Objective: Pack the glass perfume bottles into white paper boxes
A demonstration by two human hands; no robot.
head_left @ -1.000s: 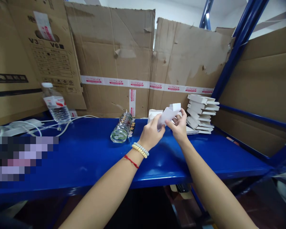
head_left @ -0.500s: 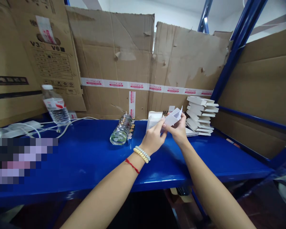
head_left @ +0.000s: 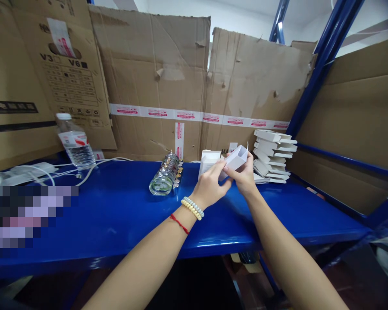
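Observation:
Both my hands hold a small white carton above the blue shelf. My left hand, with bead bracelets and a red string at the wrist, pinches its near end. My right hand grips it from the right and below. The carton is opened into a box shape with one end open towards the upper right. Just behind it stands another small white box. A row of small glass bottles lies on the shelf to the left of my hands.
A stack of flat white cartons sits at the right back. A plastic water bottle and white cables lie at the left. Cardboard sheets wall the back and sides. A blue upright post stands at the right.
The flat white carton has been opened into a box shape between my hands, which shifted slightly right and up. Everything else on the shelf is unmoved.

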